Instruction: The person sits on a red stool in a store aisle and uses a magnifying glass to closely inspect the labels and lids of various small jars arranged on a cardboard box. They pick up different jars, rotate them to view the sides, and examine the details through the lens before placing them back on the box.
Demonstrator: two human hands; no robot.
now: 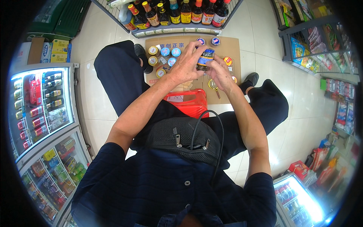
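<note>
Both hands hold a small glass jar (204,60) with a blue lid and a blue label above the cardboard sheet (231,96). My left hand (183,65) grips it from the left, fingers arched over the lid. On the right side, my right hand (221,74) has its thumb against the lower part of the jar. Dark contents show through the glass. Beyond the hands stand jars with blue-and-pink lids (215,41). Left of them are several gold-lidded jars (153,50) and light-blue-lidded jars (176,52). An orange-lidded jar (227,60) sits beside my right hand.
A magnifying glass (213,84) lies on the cardboard near a red plastic stool or basket (195,106). Ahead, a shelf (181,31) holds sauce bottles (185,12). Lit drink fridges (42,105) line the left; snack racks (306,54) stand at right.
</note>
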